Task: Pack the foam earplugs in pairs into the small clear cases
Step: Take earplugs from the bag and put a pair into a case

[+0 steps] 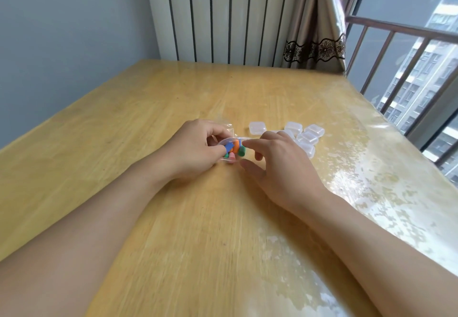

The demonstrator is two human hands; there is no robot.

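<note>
A small clear plastic bag [229, 143] lies mid-table, holding several foam earplugs [234, 149] in blue, orange, green and pink. My left hand [195, 149] grips the bag's left side with thumb and fingers. My right hand [280, 165] hovers at the bag's right side, fingers spread, forefinger tip touching the bag near the green earplug. Several small clear cases [308, 137] sit shut in a loose cluster just beyond my right hand; one case [257, 127] stands apart to their left.
The wooden table [173, 217] has a glossy clear cover with glare at the right. A radiator [223, 16] and a curtain [314, 26] stand behind the far edge. A railed window [409, 56] runs along the right side.
</note>
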